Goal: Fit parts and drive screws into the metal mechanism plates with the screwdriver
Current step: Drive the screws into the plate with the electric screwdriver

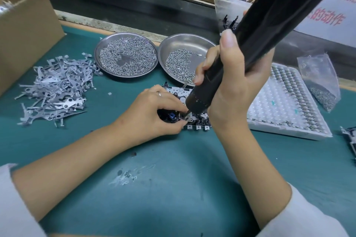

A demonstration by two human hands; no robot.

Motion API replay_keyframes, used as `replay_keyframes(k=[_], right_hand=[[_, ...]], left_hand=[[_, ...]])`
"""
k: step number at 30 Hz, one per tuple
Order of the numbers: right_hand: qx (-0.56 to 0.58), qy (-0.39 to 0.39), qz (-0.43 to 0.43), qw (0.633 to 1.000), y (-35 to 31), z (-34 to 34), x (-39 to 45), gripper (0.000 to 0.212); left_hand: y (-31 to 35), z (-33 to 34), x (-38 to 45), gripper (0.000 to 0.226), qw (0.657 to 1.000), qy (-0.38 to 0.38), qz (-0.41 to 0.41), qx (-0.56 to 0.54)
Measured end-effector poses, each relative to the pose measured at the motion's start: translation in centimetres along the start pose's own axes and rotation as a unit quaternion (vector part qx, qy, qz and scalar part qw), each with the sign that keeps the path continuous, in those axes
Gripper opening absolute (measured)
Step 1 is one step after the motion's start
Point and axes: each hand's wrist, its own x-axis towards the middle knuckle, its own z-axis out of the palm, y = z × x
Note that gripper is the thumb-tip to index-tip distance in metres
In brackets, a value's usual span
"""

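screwdriver (250,44) tilted, tip down-left onto plate (179,92) | right hand (231,82) grip wraps it | left hand (154,111) pinches plate

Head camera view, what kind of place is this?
Probably a factory assembly bench: steel dishes of screws and springs, a heap of stamped metal levers, and a powered screwdriver.

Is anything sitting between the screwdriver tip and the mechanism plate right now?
Nothing visible does. The right hand grips the screwdriver, and its tip comes down onto the mechanism plate just beside the left hand's fingertips, which hold the plate at that spot. The contact point itself is too small to make out.
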Motion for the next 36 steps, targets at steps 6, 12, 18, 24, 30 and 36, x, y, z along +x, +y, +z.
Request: replay_keyframes(k=[6, 12, 18, 24, 30, 36], right_hand=[[-0.006, -0.002, -0.005, 1.000, 0.1, 0.1, -0.1, 0.024], [-0.013, 0.002, -0.008, 1.000, 0.2, 0.1, -0.2, 0.018], [-0.020, 0.002, -0.006, 1.000, 0.2, 0.0, -0.3, 0.019], [0.000, 0.008, -0.031, 0.999, -0.4, -0.7, 0.7, 0.023], [-0.025, 0.002, -0.009, 1.000, 0.7, -1.2, 0.9, 0.022], [-0.019, -0.002, 0.021, 1.000, 0.6, -1.6, 1.0, 0.019]], left_hand=[[-0.1, 0.0, -0.1, 0.021, 1.000, 0.000, 0.001, 0.000], [-0.2, 0.1, -0.1, 0.021, 1.000, -0.001, -0.007, 0.002], [-0.3, 0.1, -0.1, 0.021, 1.000, -0.002, 0.001, 0.002], [-0.2, 0.1, -0.1, 0.027, 1.000, 0.004, 0.004, -0.006], [-0.2, 0.1, -0.2, 0.026, 1.000, 0.000, 0.009, 0.005], [-0.1, 0.1, -0.2, 0.028, 1.000, 0.007, 0.007, 0.011]])
